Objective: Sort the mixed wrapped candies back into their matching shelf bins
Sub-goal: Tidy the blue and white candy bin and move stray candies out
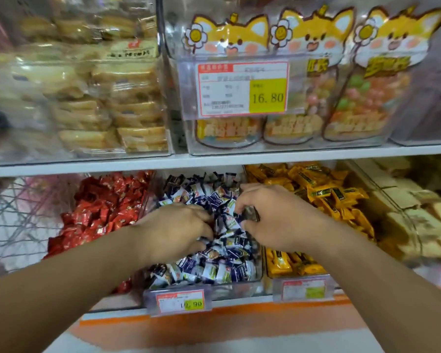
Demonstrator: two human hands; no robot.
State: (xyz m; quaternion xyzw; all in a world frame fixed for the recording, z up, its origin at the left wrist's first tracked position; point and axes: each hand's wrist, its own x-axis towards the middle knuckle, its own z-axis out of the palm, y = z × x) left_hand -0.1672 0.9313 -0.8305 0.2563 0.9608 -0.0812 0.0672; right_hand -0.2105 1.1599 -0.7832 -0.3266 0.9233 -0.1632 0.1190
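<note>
On the lower shelf, at far left, a wire basket with a thin metal lattice stands beside the bins. Next comes a clear plastic bin heaped with red foil-wrapped candies, crinkled and glossy.

The middle bin is clear plastic and holds blue-and-white wrapped candies, small pillow-shaped packets with crimped ends, lying in every direction with no common long axis. A price tag with a yellow field sits on its front wall.

The left hand lies palm down on this heap, fingers curled into the candies; whether it grips one cannot be told. The right hand is just beside it over the same bin, fingers and thumb pinching a dark wrapped candy. That candy is held just above the blue-and-white heap, its long axis running roughly left to right; motion blur hides its print. The two hands are close but not touching.

To the right, a bin holds yellow wrapped bars, oblong, most pointing toward the front right. Further right lie pale beige packets, blurred.

On the upper shelf, stacked clear-wrapped biscuits fill the left bin; fox-faced pouches stand upright on the right behind a price label reading 16.80.
</note>
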